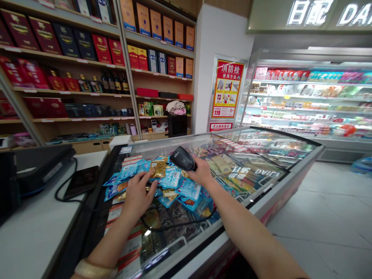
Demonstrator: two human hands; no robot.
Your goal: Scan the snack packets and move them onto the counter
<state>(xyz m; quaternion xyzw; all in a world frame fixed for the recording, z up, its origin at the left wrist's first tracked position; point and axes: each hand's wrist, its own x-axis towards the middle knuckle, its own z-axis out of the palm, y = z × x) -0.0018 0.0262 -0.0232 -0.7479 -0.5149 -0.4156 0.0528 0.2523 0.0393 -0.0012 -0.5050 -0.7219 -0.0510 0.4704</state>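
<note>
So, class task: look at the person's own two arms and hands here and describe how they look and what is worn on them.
Both forearms are bare, with no sleeves in view. The left hand has a broad gold-coloured band around its wrist at the bottom edge. The right hand shows no watch or bracelet on the visible wrist. No gloves; rings are too small to tell.

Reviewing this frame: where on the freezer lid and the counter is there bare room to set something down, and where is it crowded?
Free: the freezer lid right of the right hand and its scanner, out to the far corner; also the white counter near the camera, below the black tablet. Crowded: the snack packets heaped around the left hand, with the scanner cable just below.
</note>
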